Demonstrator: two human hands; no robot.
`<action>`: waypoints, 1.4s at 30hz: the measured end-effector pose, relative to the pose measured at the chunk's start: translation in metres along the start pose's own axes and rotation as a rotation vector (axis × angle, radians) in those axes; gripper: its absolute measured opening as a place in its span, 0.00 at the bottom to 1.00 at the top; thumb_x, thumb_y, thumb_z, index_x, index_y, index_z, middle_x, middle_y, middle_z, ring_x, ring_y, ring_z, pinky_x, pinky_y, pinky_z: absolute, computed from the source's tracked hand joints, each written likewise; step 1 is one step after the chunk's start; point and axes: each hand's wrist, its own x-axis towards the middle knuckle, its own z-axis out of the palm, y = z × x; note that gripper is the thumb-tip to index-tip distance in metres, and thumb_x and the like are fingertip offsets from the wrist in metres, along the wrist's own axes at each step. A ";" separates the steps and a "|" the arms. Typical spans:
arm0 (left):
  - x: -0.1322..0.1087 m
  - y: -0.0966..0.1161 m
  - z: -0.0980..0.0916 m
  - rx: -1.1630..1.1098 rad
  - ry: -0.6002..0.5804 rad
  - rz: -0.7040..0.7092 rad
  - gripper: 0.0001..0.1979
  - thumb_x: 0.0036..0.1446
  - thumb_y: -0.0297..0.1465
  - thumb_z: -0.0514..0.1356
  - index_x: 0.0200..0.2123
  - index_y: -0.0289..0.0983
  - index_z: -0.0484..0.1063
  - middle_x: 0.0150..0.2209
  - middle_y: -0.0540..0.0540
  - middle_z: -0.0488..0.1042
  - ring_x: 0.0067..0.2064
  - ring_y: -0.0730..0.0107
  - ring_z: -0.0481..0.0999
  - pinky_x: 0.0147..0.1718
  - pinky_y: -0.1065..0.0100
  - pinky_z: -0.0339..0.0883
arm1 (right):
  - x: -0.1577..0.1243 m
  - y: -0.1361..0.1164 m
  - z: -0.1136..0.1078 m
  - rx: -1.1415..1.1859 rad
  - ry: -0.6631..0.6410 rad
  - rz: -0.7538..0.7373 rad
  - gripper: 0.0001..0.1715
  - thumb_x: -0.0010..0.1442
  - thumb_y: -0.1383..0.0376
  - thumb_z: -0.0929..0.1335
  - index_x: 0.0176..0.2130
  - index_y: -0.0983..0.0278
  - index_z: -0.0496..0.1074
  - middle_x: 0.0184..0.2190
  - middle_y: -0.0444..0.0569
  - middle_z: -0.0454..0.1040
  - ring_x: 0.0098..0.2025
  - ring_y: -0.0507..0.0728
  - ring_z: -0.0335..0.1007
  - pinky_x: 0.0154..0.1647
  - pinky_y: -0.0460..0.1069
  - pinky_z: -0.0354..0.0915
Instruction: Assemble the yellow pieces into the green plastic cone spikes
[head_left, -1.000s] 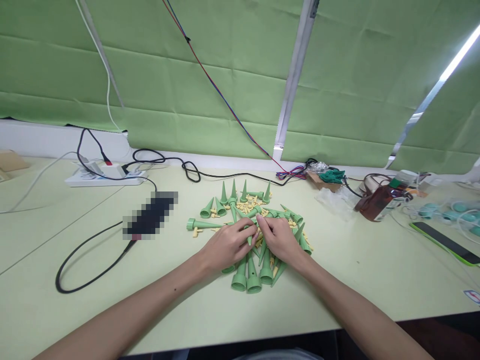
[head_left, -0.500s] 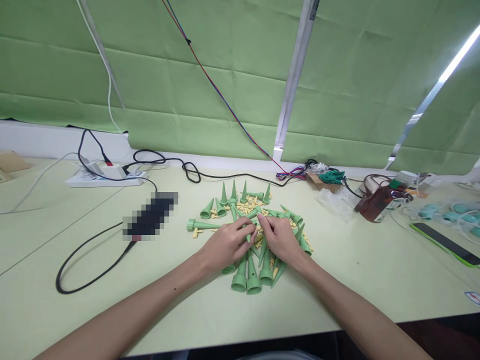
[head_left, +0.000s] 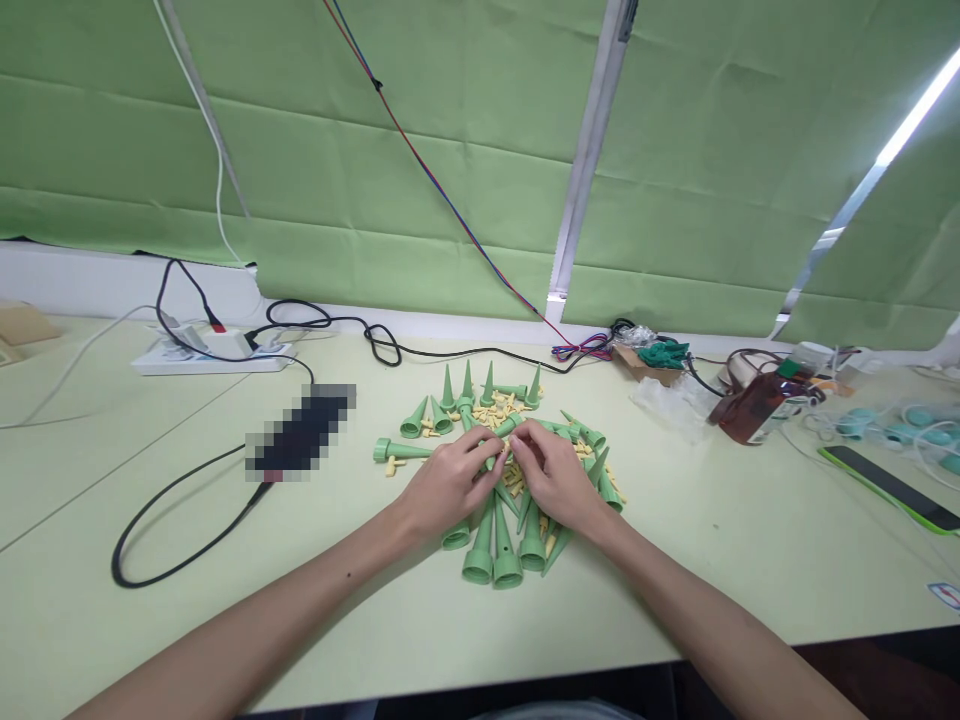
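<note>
My left hand (head_left: 452, 480) is closed around a green plastic watering spike (head_left: 490, 463), whose tip shows below the fingers. My right hand (head_left: 561, 478) meets it fingertip to fingertip, thumb and forefinger pinched together; whatever lies between them is too small and covered to make out. Under and around both hands spreads a pile of green cone-shaped spikes and small yellow valve pieces (head_left: 491, 412). Toward me, several spikes lie with their wide open caps facing the table's front edge, such as one green spike (head_left: 508, 560). At the back, a few spikes (head_left: 468, 382) stand point up.
On the left, a pixelated dark device (head_left: 300, 432) lies on the table with a black cable (head_left: 124, 540) looping from it. Behind it is a white power strip (head_left: 214, 355). To the right are a brown bottle (head_left: 757, 405), a plastic bag (head_left: 671, 405) and a green-edged phone (head_left: 892, 485).
My hands have shifted slightly. The right thumb has dropped from pointing up to curl in beside the forefinger, and the left-hand spike has moved a little up and left.
</note>
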 end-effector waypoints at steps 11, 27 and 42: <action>-0.001 0.001 0.000 -0.003 -0.006 0.008 0.09 0.67 0.29 0.50 0.40 0.36 0.70 0.40 0.43 0.72 0.37 0.67 0.75 0.34 0.66 0.72 | 0.001 0.003 0.002 -0.022 0.023 0.005 0.15 0.70 0.61 0.59 0.30 0.62 0.59 0.23 0.40 0.60 0.24 0.51 0.56 0.28 0.47 0.52; 0.001 0.004 -0.002 -0.010 -0.002 0.036 0.10 0.67 0.29 0.50 0.40 0.36 0.70 0.39 0.42 0.73 0.35 0.69 0.75 0.32 0.67 0.72 | 0.002 0.004 0.003 -0.075 0.036 0.015 0.21 0.70 0.59 0.58 0.25 0.61 0.53 0.20 0.39 0.54 0.22 0.51 0.51 0.26 0.47 0.50; 0.001 0.002 0.000 0.003 0.004 0.035 0.10 0.67 0.29 0.50 0.40 0.36 0.70 0.39 0.43 0.72 0.36 0.68 0.75 0.33 0.66 0.71 | 0.000 0.001 0.001 0.011 0.002 0.013 0.14 0.70 0.61 0.58 0.34 0.62 0.63 0.24 0.40 0.63 0.23 0.51 0.57 0.27 0.47 0.54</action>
